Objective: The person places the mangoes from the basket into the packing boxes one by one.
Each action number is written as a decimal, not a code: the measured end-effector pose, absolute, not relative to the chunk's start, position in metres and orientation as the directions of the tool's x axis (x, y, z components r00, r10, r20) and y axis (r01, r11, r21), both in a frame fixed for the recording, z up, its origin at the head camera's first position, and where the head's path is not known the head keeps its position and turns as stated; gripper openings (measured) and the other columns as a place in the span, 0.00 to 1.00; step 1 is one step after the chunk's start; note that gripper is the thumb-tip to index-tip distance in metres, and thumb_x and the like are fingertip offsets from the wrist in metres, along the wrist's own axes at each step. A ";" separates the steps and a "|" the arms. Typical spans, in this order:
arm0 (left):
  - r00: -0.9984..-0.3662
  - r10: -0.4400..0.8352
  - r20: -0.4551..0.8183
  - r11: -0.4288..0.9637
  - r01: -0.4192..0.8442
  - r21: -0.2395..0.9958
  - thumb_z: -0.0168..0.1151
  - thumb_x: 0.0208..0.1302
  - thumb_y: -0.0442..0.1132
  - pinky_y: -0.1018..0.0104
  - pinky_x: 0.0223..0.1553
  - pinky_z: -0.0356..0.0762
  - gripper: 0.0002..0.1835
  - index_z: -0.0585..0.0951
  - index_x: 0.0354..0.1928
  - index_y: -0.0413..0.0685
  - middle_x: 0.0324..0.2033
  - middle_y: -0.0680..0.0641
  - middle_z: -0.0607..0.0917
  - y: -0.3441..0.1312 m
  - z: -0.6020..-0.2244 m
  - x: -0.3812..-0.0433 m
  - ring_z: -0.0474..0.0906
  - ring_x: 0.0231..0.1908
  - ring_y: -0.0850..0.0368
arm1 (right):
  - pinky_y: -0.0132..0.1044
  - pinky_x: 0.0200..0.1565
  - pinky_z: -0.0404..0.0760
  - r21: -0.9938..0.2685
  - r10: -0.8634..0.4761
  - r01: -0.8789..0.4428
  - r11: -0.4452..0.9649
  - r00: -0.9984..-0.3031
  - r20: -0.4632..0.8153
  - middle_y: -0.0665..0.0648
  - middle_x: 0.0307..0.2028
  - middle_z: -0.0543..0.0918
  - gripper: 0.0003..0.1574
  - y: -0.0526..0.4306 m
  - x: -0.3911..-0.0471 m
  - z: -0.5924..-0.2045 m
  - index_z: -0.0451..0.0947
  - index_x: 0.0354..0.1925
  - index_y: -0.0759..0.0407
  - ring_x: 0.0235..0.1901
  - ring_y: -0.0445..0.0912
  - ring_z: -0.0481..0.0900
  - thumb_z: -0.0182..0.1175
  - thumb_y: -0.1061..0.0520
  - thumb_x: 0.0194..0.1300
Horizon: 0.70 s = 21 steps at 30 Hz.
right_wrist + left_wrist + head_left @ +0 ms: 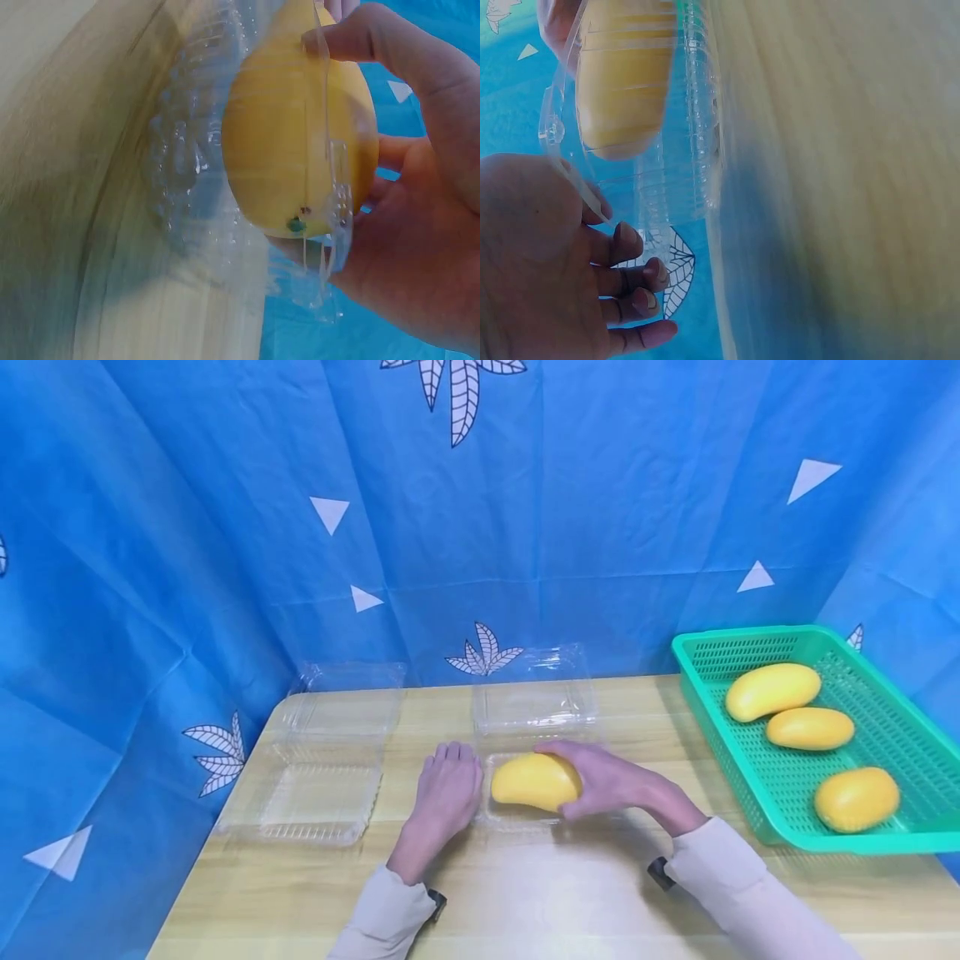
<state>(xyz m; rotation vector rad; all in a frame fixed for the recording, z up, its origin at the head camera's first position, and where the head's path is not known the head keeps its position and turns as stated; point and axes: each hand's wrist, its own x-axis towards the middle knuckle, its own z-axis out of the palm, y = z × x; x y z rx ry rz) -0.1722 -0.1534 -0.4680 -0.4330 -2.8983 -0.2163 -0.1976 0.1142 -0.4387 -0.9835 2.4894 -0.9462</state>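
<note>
My right hand (603, 778) grips a yellow mango (535, 781) over the base of an open clear plastic clamshell box (491, 814). In the right wrist view the thumb (352, 39) lies on one side of the mango, with fingers partly hidden behind it. The clear wall covers part of the fruit in both wrist views. At the box's left edge rests my left hand (447, 785), its fingers loosely bent. Its thumb and index finger are at the rim in the left wrist view, and nothing else is in that hand.
Another open clear clamshell box (322, 797) stands to the left. A green plastic basket (723, 756) at the right holds a large mango (772, 691), a smaller one (810, 728) and a rounder one (857, 799). A blue patterned curtain (600, 527) hangs behind the wooden table (525, 893).
</note>
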 end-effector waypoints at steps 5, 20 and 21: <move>-0.937 0.271 0.220 0.944 0.304 0.131 0.47 0.79 0.40 0.58 0.34 0.71 0.14 0.74 0.34 0.39 0.30 0.44 0.75 -0.152 -0.468 -0.172 0.69 0.33 0.48 | 0.45 0.45 0.79 -0.681 -0.726 -0.519 0.516 -0.687 -0.028 0.57 0.61 0.77 0.57 0.112 -0.199 -0.444 0.65 0.73 0.61 0.48 0.47 0.76 0.76 0.54 0.46; -0.904 0.315 0.291 0.932 0.353 0.088 0.50 0.77 0.38 0.62 0.29 0.68 0.14 0.71 0.30 0.41 0.24 0.46 0.70 -0.155 -0.473 -0.172 0.65 0.27 0.51 | 0.50 0.49 0.76 -0.710 -0.808 -0.557 0.431 -0.589 -0.029 0.54 0.61 0.74 0.49 0.116 -0.199 -0.451 0.69 0.73 0.49 0.50 0.46 0.74 0.69 0.52 0.53; -0.899 0.317 0.300 0.930 0.357 0.087 0.50 0.77 0.37 0.63 0.29 0.67 0.14 0.71 0.29 0.41 0.24 0.47 0.69 -0.155 -0.473 -0.173 0.64 0.27 0.51 | 0.52 0.50 0.76 -0.712 -0.807 -0.557 0.428 -0.590 -0.023 0.54 0.61 0.74 0.48 0.116 -0.199 -0.449 0.69 0.73 0.49 0.50 0.47 0.74 0.69 0.53 0.53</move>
